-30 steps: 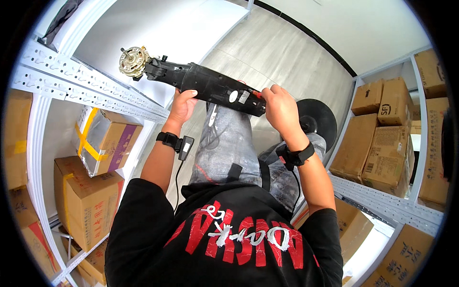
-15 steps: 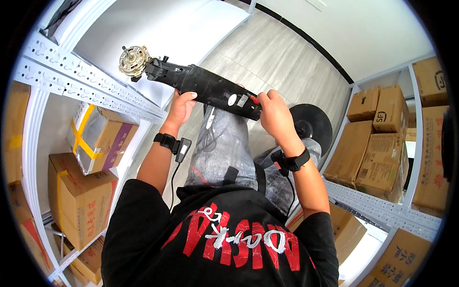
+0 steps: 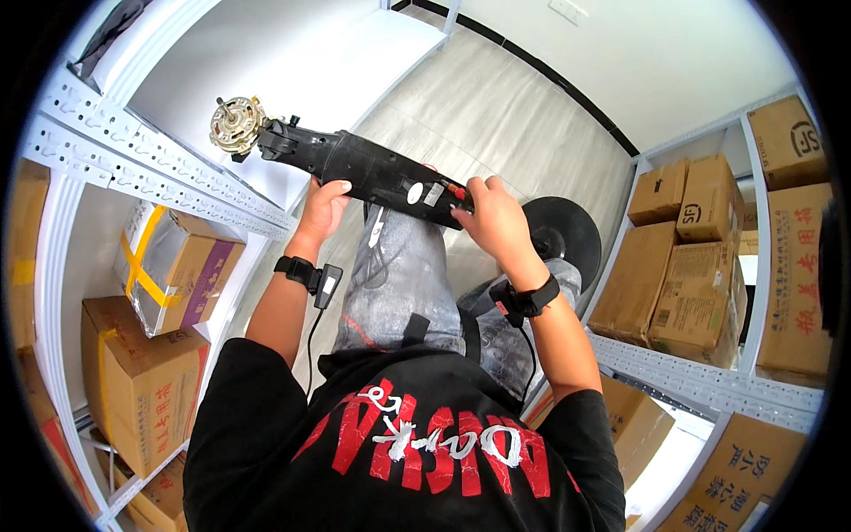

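Note:
A long black fan body (image 3: 381,176) lies slanted across in front of me, above my thigh. Its bare metal motor (image 3: 237,125), with a shaft sticking out, is joined to the far left end. My left hand (image 3: 325,210) is closed round the housing's lower edge near the middle, thumb on top. At the right end, my right hand (image 3: 493,220) pinches the housing, its fingers beside a small red part (image 3: 456,191). A white oval sticker and a grey label show on the black surface. What lies under the right fingertips is hidden.
A round black base (image 3: 564,235) stands on the grey floor beyond my right wrist. White metal shelves with cardboard boxes (image 3: 144,377) rise on the left, and more boxes (image 3: 694,288) fill the right shelves. A white board (image 3: 292,62) lies at the far left.
My right hand has shifted its grip at the housing's right end, its fingers spreading over the edge near the red part. The left hand keeps its hold. The whole view has shifted slightly.

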Action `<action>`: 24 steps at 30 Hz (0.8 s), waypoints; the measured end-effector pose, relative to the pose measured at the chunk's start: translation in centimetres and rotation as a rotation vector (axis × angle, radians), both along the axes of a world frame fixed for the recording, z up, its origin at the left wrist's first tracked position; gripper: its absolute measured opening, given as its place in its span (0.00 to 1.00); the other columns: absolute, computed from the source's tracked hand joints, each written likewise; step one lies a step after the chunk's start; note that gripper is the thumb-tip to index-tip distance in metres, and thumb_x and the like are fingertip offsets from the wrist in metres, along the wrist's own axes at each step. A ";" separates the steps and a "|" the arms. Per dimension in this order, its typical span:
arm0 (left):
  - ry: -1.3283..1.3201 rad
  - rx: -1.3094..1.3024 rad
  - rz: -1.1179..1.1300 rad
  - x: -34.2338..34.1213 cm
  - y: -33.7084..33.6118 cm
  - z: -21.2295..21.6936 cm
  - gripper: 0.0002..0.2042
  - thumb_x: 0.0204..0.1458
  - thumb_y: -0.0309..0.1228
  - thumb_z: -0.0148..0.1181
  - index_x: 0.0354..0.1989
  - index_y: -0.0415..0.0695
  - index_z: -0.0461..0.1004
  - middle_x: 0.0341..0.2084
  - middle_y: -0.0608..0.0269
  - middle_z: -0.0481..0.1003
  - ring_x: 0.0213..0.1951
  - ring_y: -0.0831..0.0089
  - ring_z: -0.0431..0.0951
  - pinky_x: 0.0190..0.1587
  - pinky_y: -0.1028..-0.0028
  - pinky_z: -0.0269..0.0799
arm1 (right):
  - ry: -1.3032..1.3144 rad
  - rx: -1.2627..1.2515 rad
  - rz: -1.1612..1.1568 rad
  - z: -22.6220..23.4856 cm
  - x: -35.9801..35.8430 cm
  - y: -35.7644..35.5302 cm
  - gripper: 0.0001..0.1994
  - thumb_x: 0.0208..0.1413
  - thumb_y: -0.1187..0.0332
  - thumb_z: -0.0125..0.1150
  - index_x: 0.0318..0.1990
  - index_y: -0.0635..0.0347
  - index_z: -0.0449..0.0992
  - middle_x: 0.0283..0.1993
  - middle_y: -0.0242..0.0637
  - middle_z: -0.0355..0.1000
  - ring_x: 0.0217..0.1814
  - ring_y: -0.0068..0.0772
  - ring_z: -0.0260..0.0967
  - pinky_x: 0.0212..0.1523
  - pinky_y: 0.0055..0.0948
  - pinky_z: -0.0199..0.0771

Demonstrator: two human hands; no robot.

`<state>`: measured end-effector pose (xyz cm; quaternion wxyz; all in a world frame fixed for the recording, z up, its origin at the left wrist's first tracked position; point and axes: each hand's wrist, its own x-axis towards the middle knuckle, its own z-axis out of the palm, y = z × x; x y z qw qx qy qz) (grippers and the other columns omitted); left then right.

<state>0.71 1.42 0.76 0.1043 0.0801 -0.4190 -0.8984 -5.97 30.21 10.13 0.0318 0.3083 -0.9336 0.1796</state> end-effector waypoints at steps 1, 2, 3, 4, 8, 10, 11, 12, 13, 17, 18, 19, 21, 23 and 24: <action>0.001 -0.004 0.009 0.0 0.3 0.2 0.26 0.45 0.22 0.56 0.57 0.41 0.65 0.50 0.59 0.73 0.55 0.63 0.72 0.62 0.59 0.65 | 0.033 0.008 0.017 0.1 0.0 0.1 0.09 0.49 0.74 0.60 0.40 0.59 0.71 0.30 0.47 0.69 0.32 0.53 0.73 0.33 0.47 0.75; 0.002 -0.007 0.019 0.0 0.4 0.4 0.26 0.45 0.22 0.56 0.57 0.41 0.65 0.50 0.59 0.73 0.55 0.63 0.72 0.62 0.59 0.65 | 0.067 0.016 0.033 0.2 -0.1 0.2 0.10 0.49 0.75 0.61 0.39 0.60 0.72 0.31 0.47 0.69 0.33 0.53 0.73 0.33 0.46 0.75; 0.001 -0.013 0.020 0.0 0.3 0.2 0.26 0.45 0.22 0.56 0.57 0.41 0.65 0.50 0.57 0.73 0.56 0.61 0.72 0.62 0.57 0.66 | 0.111 0.012 0.063 0.2 -0.2 0.2 0.09 0.48 0.75 0.61 0.38 0.60 0.72 0.31 0.46 0.69 0.33 0.52 0.73 0.33 0.46 0.75; -0.001 -0.019 0.021 -0.1 0.2 -0.2 0.26 0.45 0.22 0.56 0.58 0.41 0.66 0.51 0.55 0.73 0.56 0.59 0.72 0.62 0.55 0.66 | 0.154 0.008 0.092 0.2 -0.3 0.2 0.09 0.48 0.76 0.60 0.38 0.60 0.72 0.30 0.45 0.68 0.33 0.51 0.73 0.33 0.45 0.75; 0.002 -0.027 0.024 0.0 0.3 0.4 0.26 0.45 0.22 0.56 0.58 0.41 0.66 0.51 0.54 0.73 0.56 0.57 0.73 0.61 0.52 0.67 | 0.178 0.052 0.052 0.1 -0.2 0.2 0.06 0.47 0.75 0.60 0.35 0.60 0.73 0.30 0.42 0.70 0.31 0.49 0.74 0.31 0.43 0.75; 0.003 -0.035 0.004 -0.2 -0.2 -0.4 0.27 0.45 0.22 0.56 0.58 0.42 0.66 0.51 0.55 0.73 0.56 0.57 0.73 0.61 0.52 0.67 | 0.145 0.088 0.037 -0.1 0.0 -0.1 0.06 0.48 0.74 0.60 0.35 0.60 0.73 0.29 0.42 0.70 0.29 0.48 0.74 0.29 0.43 0.75; 0.004 -0.038 -0.005 -0.2 -0.4 -0.9 0.27 0.45 0.22 0.56 0.58 0.42 0.66 0.52 0.55 0.73 0.56 0.57 0.73 0.61 0.52 0.67 | 0.128 0.106 0.030 -0.3 0.1 -0.2 0.05 0.49 0.73 0.60 0.34 0.60 0.73 0.28 0.42 0.71 0.27 0.48 0.74 0.28 0.43 0.75; 0.001 -0.033 -0.004 -0.3 -0.3 -0.7 0.27 0.45 0.22 0.56 0.58 0.42 0.66 0.51 0.55 0.73 0.56 0.57 0.73 0.61 0.52 0.67 | 0.112 0.130 -0.002 -0.7 -0.1 -0.2 0.06 0.49 0.72 0.60 0.34 0.60 0.72 0.28 0.43 0.71 0.26 0.49 0.74 0.28 0.43 0.75; -0.001 -0.027 -0.002 -0.3 -0.2 -0.6 0.27 0.45 0.22 0.56 0.59 0.42 0.66 0.51 0.55 0.73 0.56 0.57 0.73 0.61 0.52 0.67 | 0.096 0.154 -0.034 -1.3 -0.2 -0.2 0.06 0.49 0.71 0.60 0.34 0.61 0.72 0.27 0.43 0.71 0.25 0.50 0.73 0.28 0.44 0.75; 0.000 -0.033 0.008 -0.2 -0.2 -0.5 0.27 0.45 0.22 0.56 0.59 0.42 0.66 0.51 0.55 0.73 0.56 0.57 0.73 0.61 0.52 0.67 | -0.011 0.025 -0.051 -0.2 -0.2 -0.4 0.07 0.50 0.71 0.61 0.34 0.61 0.72 0.27 0.44 0.70 0.29 0.50 0.74 0.30 0.44 0.76; -0.008 -0.026 0.021 -0.1 0.0 -0.4 0.27 0.45 0.22 0.56 0.59 0.42 0.66 0.51 0.55 0.73 0.56 0.57 0.73 0.61 0.52 0.67 | 0.007 0.028 -0.035 0.3 -0.1 -0.4 0.07 0.50 0.71 0.62 0.35 0.61 0.72 0.28 0.43 0.70 0.31 0.50 0.75 0.30 0.44 0.76; -0.017 -0.018 0.034 -0.1 0.3 -0.3 0.27 0.45 0.22 0.56 0.58 0.42 0.66 0.51 0.55 0.73 0.56 0.57 0.73 0.60 0.52 0.67 | 0.025 0.031 -0.019 0.8 0.1 -0.4 0.07 0.50 0.71 0.62 0.35 0.61 0.72 0.29 0.43 0.69 0.32 0.49 0.75 0.31 0.44 0.76; -0.017 -0.017 0.038 0.0 0.3 -0.1 0.27 0.45 0.22 0.56 0.58 0.42 0.66 0.51 0.55 0.73 0.56 0.57 0.73 0.60 0.51 0.67 | 0.094 0.014 0.049 0.8 0.1 -0.2 0.07 0.49 0.73 0.62 0.35 0.61 0.72 0.30 0.42 0.69 0.35 0.49 0.75 0.32 0.43 0.76; -0.002 -0.029 0.020 0.1 0.2 0.0 0.27 0.45 0.22 0.57 0.58 0.42 0.66 0.51 0.56 0.73 0.56 0.57 0.73 0.60 0.51 0.67 | 0.198 -0.024 0.153 0.4 -0.3 0.1 0.06 0.48 0.75 0.61 0.35 0.60 0.72 0.31 0.42 0.68 0.37 0.49 0.74 0.32 0.43 0.75; -0.007 -0.028 0.024 0.0 0.2 -0.1 0.27 0.45 0.22 0.57 0.58 0.42 0.66 0.51 0.56 0.73 0.56 0.57 0.73 0.60 0.51 0.67 | 0.180 0.003 0.121 0.3 -0.4 0.2 0.06 0.49 0.75 0.60 0.36 0.60 0.73 0.31 0.41 0.69 0.37 0.49 0.74 0.32 0.43 0.75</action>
